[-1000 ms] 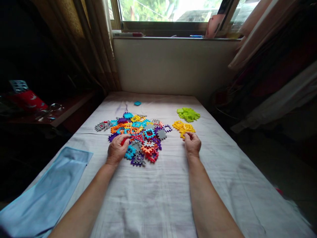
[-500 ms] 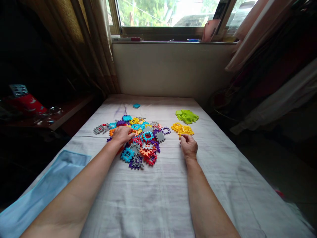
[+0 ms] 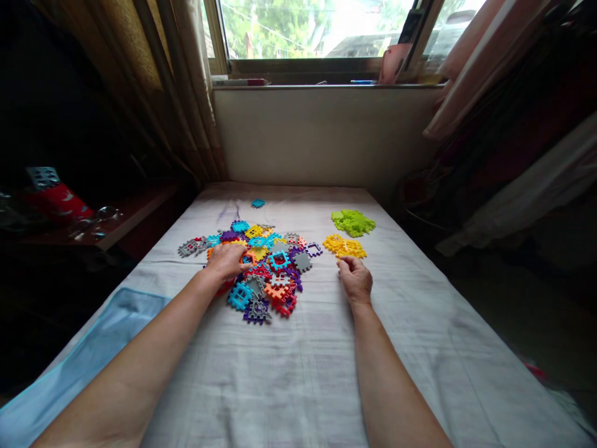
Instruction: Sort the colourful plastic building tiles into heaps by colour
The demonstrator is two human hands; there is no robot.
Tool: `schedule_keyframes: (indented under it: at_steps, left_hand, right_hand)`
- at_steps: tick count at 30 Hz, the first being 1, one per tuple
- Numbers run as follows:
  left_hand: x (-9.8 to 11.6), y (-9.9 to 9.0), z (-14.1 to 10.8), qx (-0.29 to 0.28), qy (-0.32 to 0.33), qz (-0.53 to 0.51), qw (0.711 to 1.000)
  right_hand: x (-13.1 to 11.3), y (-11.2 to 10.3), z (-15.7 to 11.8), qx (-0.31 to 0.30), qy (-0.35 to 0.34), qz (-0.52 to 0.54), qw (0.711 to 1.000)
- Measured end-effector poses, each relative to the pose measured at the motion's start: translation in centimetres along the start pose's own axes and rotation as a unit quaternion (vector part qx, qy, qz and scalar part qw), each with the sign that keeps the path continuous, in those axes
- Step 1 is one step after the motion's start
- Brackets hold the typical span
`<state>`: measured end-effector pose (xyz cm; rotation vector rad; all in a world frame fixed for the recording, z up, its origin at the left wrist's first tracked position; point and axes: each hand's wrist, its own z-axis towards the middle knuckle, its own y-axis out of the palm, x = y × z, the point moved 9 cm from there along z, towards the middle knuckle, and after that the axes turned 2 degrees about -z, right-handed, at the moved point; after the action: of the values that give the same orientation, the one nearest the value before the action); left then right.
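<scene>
A heap of flat interlocking plastic tiles in mixed colours point(image 3: 280, 260) lies on the sheet. My left hand point(image 3: 226, 260) rests on the heap's left side, thumb and forefinger apart beside an orange tile point(image 3: 250, 257); its other fingertips are partly hidden. To the right, my right hand point(image 3: 355, 279) is closed in a pinch, with a bit of yellow showing at the fingertips. Just beyond it lies a small pile of yellow tiles point(image 3: 346, 245). Behind that sits a pile of lime-green tiles point(image 3: 353, 223).
One blue tile point(image 3: 257, 203) lies alone near the far edge of the sheet-covered surface point(image 3: 289, 379). A light blue cloth point(image 3: 116, 323) is spread at the left. On a dark side table are glasses point(image 3: 105, 214) and a red container point(image 3: 63, 202). A window sill point(image 3: 298, 86) runs along the back.
My left hand has drawn back slightly toward me and left, and its thumb and forefinger have spread. My right hand stays almost where it was. The view has tilted up slightly.
</scene>
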<state>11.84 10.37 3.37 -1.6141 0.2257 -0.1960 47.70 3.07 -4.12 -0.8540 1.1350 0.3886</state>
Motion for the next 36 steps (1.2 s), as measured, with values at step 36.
schedule_keyframes:
  at_steps: [36]
  left_hand:
    - [3.0,-2.5,-0.9,0.124,-0.018,-0.254,0.959]
  right_hand:
    - [-3.1,1.6,-1.3,-0.076,0.001,0.224,0.972]
